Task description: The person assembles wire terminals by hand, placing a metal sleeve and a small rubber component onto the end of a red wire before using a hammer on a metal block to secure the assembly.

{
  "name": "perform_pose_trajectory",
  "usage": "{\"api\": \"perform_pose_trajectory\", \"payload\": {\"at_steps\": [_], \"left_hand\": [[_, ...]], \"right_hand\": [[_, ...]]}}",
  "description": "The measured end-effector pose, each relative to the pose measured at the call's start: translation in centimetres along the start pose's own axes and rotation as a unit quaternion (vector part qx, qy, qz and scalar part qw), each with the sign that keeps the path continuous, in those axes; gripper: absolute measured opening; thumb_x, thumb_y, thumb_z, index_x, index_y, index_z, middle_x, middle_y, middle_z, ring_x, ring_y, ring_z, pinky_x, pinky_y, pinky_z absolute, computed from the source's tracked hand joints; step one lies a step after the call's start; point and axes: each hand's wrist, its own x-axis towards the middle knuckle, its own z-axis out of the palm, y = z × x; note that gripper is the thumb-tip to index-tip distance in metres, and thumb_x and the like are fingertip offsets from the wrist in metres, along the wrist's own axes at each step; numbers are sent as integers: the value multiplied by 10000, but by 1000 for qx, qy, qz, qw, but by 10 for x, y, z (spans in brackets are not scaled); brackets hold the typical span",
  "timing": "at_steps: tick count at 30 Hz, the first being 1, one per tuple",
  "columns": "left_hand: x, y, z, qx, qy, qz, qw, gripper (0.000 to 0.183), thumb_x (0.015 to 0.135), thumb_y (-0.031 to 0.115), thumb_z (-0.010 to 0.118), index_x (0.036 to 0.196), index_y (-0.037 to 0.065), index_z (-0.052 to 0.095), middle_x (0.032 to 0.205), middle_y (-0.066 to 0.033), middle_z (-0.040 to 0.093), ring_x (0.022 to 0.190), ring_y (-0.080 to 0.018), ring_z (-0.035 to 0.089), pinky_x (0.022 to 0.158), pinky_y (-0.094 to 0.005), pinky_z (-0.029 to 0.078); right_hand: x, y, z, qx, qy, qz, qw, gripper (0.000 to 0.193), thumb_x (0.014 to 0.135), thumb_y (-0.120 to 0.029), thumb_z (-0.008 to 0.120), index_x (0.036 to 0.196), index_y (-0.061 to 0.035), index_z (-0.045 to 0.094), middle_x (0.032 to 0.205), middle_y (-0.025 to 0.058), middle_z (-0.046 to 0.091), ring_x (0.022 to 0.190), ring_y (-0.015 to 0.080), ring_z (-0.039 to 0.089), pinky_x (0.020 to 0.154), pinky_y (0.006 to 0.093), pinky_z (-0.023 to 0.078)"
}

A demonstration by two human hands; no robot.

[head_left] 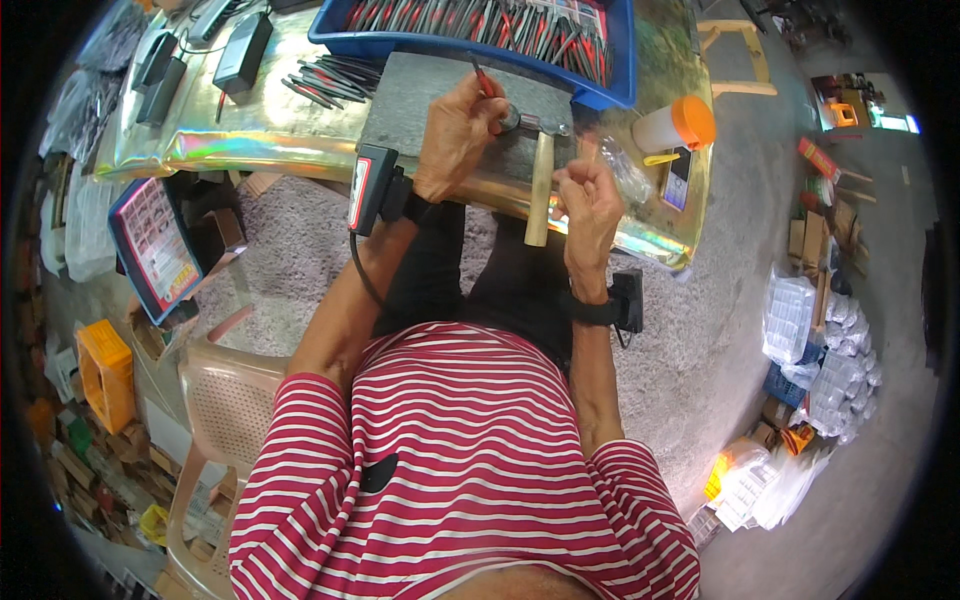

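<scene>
My left hand [455, 140] is closed on a slim red-and-black stick-like tool [482, 78], whose end points up and away from me; its exact kind is unclear. Under that hand lies a grey flat block [415, 95] on the table. A hammer [540, 190] rests with its metal head on the block and its wooden handle toward me. Just right of the handle is my right hand [590, 200], its fingers pinched together above the table edge. Whether anything small is between them cannot be seen.
A blue tray [470, 48] full of similar red-and-black tools stands behind the block, with a loose pile [335, 80] to its left. An orange-lidded jar [675, 125] and a clear plastic bag [625, 170] sit at right. A plastic chair [230, 400] stands at my left.
</scene>
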Motion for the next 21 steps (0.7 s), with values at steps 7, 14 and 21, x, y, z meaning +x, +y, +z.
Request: {"api": "perform_pose_trajectory", "payload": {"at_steps": [7, 14, 21], "left_hand": [[1, -2, 2, 16, 3, 6, 1000, 19, 769, 35, 522, 778, 42, 507, 622, -2, 529, 531, -59, 488, 464, -203, 400], [3, -3, 2, 40, 5, 9, 999, 14, 768, 32, 522, 771, 41, 512, 597, -4, 539, 514, -62, 494, 460, -203, 401], [4, -6, 1, 107, -17, 53, 993, 52, 741, 14, 535, 777, 25, 500, 578, -80, 524, 503, -149, 521, 463, -260, 402]], "right_hand": [[-14, 49, -24, -24, -73, 92, 993, 255, 853, -234, 464, 834, 14, 525, 681, 21, 509, 563, 52, 464, 482, 178, 371], [-16, 37, -8, 79, -148, 162, 972, 329, 855, -304, 461, 858, 19, 522, 729, 91, 553, 669, 131, 539, 541, 224, 447], [-17, 30, 5, 226, -121, 223, 940, 296, 840, -260, 471, 875, 31, 513, 712, 115, 535, 630, 145, 525, 500, 242, 454]]}}
